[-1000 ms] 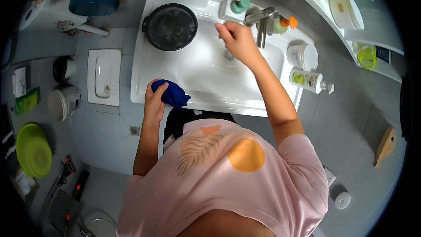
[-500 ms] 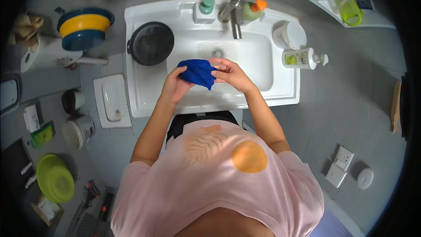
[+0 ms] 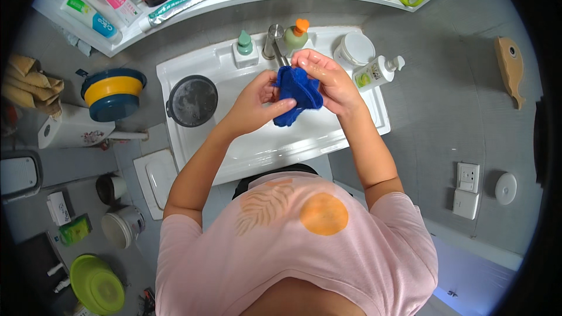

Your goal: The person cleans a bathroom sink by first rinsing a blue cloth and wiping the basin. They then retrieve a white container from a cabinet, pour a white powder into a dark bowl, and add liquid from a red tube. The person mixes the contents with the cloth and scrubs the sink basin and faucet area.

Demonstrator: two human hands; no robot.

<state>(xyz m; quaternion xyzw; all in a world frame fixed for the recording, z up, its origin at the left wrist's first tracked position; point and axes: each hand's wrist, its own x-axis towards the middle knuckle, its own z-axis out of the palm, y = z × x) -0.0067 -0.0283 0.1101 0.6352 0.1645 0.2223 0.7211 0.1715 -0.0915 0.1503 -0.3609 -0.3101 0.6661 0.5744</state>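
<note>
A crumpled blue cloth (image 3: 298,98) hangs between my two hands, above the sink (image 3: 249,146) and close to the faucet (image 3: 274,44). My left hand (image 3: 257,105) grips its left side, with the thumb laid across the front. At the upper right side, my right hand (image 3: 332,82) holds the cloth between thumb and fingers. The faucet's spout end is partly hidden behind the cloth and my hands. Whether water runs from it I cannot tell. A dark round pan or basin (image 3: 192,101) rests on the sink's left part.
Behind the basin stand a green-topped pump bottle (image 3: 244,50) and an orange-topped bottle (image 3: 296,36). A white tub (image 3: 355,50) and a white pump bottle (image 3: 374,74) sit at the right. Overhead runs a white shelf (image 3: 231,3) with tubes. A folded yellow-and-blue basin (image 3: 114,93) hangs at left.
Both hands have carried the blue cloth farther from my body, up to the faucet, and the cloth is more bunched. My view has tilted so the shelf shows more.
</note>
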